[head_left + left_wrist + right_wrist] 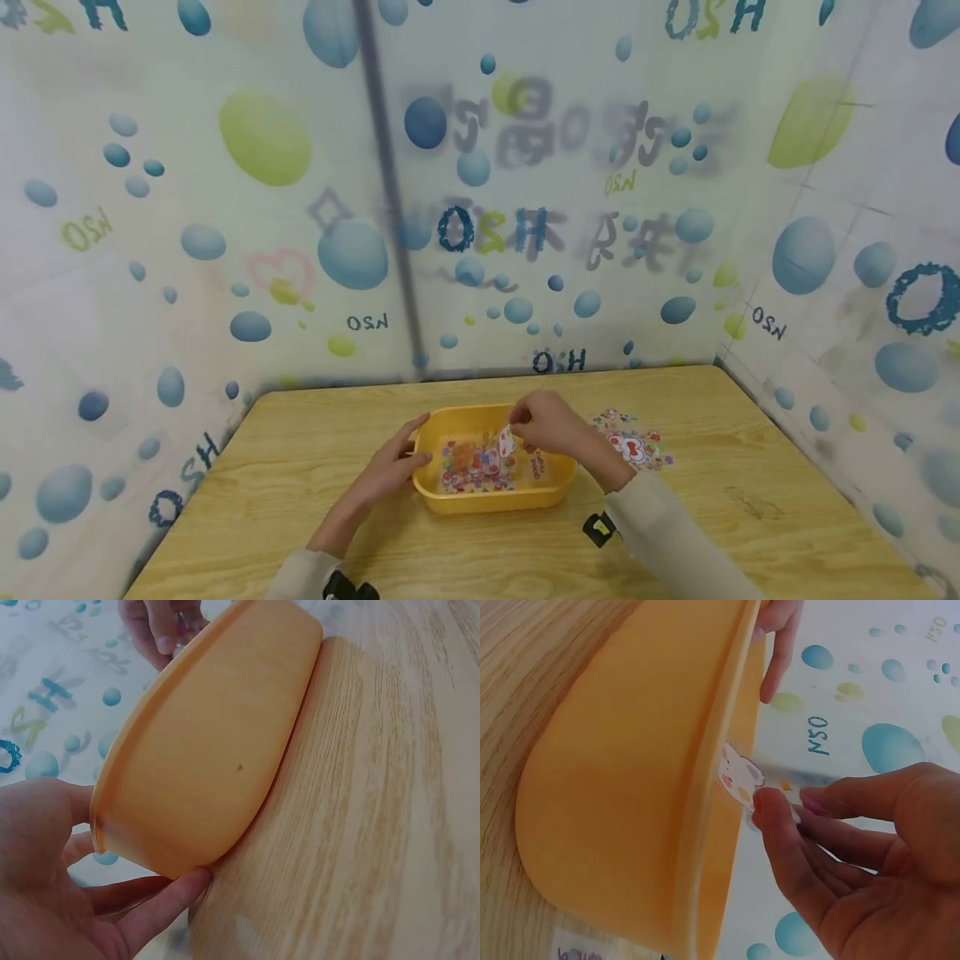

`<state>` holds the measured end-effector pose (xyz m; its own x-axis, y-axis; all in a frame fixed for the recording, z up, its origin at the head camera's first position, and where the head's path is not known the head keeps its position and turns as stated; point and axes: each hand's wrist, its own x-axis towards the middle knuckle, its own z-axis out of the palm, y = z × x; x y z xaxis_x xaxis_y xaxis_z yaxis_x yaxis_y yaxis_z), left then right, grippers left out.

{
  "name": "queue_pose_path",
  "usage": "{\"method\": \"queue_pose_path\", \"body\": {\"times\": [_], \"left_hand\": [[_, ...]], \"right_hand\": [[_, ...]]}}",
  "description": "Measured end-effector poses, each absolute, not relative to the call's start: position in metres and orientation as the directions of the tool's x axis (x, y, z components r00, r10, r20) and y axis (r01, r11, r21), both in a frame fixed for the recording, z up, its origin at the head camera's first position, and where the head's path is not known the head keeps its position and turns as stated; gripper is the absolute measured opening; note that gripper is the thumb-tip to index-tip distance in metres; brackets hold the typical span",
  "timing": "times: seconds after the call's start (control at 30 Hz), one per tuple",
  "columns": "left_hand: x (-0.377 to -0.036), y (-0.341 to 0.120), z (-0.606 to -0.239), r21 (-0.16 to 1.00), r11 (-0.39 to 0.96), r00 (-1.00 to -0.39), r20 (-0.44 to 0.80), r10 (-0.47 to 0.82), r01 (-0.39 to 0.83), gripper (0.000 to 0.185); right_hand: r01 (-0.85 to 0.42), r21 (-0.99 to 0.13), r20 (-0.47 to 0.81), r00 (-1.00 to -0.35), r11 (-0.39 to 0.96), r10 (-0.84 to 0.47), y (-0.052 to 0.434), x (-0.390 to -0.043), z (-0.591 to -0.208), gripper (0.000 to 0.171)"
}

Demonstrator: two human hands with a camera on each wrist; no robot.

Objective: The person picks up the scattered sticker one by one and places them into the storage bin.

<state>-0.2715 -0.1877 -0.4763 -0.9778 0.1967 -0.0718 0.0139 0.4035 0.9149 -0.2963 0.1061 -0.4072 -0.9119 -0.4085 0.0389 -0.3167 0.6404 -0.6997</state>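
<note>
A yellow plastic basin (495, 503) stands on the wooden table in the head view. My left hand (386, 471) holds its left end, thumb over the rim and fingers against the outer wall; the left wrist view shows these fingers (161, 911) low on that wall. Above the basin, my right hand (551, 422) pinches a small white sticker (739, 774) with a printed cartoon figure between thumb and fingertips. Colourful stickers (472, 468) lie spread on the basin's floor, below the pinched one.
Right of the basin, a colourful sticker sheet (633, 447) lies on the table (315, 450), partly behind my right forearm. A patterned curtain (525, 275) with blue and green dots encloses the table's back and sides.
</note>
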Motion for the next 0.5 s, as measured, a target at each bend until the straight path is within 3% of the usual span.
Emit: {"method": "queue_pose_path", "body": {"times": [0.2,0.5], "left_hand": [[-0.2719,-0.1874,-0.4762,0.913,0.407,-0.977,-0.07,0.201,0.018,0.063],[-0.2703,-0.1853,-0.4744,0.91,0.414,-0.983,-0.065,0.17,0.012,0.062]], "right_hand": [[-0.287,-0.644,-0.036,-0.914,0.709,-0.403,0.1065,-0.2977,-0.4071,0.021],[-0.21,-0.591,-0.123,-0.931,0.779,-0.344,0.1073,-0.3027,-0.4045,0.003]]}}
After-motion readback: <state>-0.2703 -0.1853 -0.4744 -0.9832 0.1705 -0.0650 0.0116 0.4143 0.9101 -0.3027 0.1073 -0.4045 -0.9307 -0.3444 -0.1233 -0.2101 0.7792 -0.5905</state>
